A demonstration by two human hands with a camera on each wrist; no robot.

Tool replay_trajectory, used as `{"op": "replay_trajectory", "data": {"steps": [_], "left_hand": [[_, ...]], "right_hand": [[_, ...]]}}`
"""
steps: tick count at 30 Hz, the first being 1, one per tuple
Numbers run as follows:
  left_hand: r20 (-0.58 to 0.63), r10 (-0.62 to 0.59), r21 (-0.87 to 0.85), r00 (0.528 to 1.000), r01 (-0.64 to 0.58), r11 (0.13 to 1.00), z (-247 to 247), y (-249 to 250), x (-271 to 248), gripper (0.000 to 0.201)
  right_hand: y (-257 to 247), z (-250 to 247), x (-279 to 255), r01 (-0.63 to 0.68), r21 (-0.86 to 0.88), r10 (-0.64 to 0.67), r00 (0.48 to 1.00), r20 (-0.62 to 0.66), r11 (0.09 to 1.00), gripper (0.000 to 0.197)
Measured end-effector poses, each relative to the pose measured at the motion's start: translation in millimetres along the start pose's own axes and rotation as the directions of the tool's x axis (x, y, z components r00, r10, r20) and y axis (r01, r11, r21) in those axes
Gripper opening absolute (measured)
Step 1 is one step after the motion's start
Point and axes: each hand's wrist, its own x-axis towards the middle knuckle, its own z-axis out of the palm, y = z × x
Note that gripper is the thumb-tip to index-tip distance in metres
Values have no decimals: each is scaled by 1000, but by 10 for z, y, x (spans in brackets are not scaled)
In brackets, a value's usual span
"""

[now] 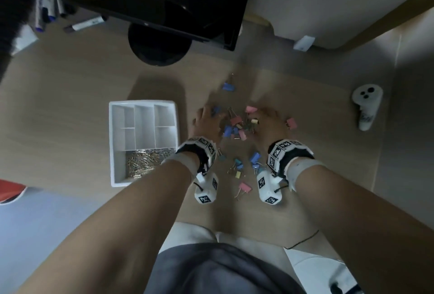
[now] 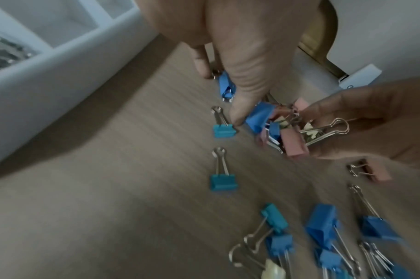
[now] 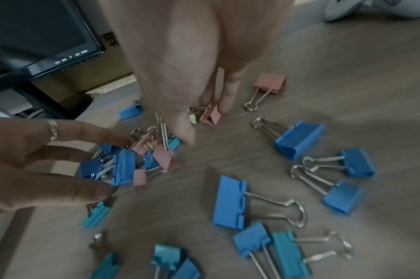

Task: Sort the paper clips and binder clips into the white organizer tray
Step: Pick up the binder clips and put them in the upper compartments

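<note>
A heap of blue, pink and cream binder clips lies on the wooden desk between my hands. My left hand presses its straight fingers against the heap's left side. My right hand presses in from the right, fingers against the clips. Neither hand grips a clip. The white organizer tray stands left of the left hand. Its front compartment is full of metal paper clips; its other compartments look empty.
Loose binder clips lie near my wrists, one blue clip farther back and a pink clip right of the right hand. A monitor stand and a marker sit behind. A white controller lies at right.
</note>
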Motion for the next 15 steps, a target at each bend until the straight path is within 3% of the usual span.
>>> {"op": "replay_trajectory", "data": {"steps": [3,6,10,15], "left_hand": [[-40,-57,-152,998,51,987,79,-3,-148,35],[24,-132,-202,991,134,970,141,-37,-241,41],[110,-275,-317,955,296,901,122,-45,-331,49],[29,-303,-335,952,295,895,89,-4,-499,65]], "right_hand": [[36,1,-101,-71,82,69,997,19,994,28],[132,25,-207,-118,44,115,991,67,992,34],[191,63,-336,-149,148,143,988,54,978,46],[253,-18,-499,-108,115,109,994,1,988,48]]}}
